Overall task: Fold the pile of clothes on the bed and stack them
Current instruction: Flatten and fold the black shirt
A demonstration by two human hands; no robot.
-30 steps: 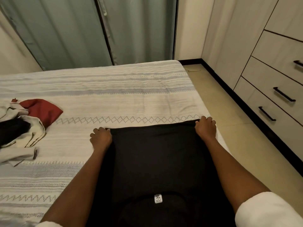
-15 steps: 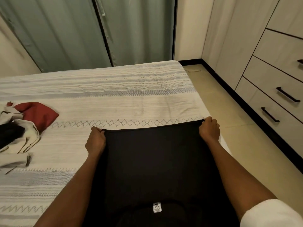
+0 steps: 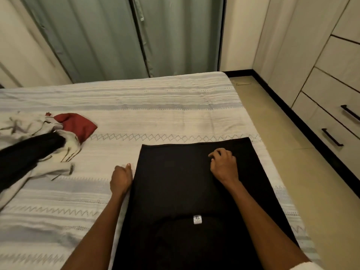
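Black shirt (image 3: 187,182) lies flat at 5 o'clock on bed (image 3: 155,114), collar tag (image 3: 197,219) toward us. We rest right hand (image 3: 224,165) on shirt's far right part, fingers loosely curled, gripping nothing. Our left hand (image 3: 121,178) sits at shirt's left edge, at 9 o'clock of it; fingers curled, whether they pinch hem we cannot tell. Unfolded pile (image 3: 39,145) at 9 o'clock: white, black, red cloth. Drawers (image 3: 335,114) at 3 o'clock.

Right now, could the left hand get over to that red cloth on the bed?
Probably yes. The left hand rests at the black shirt's left edge, and only bare bedcover lies between it and the red cloth, though it looks like a stretch.
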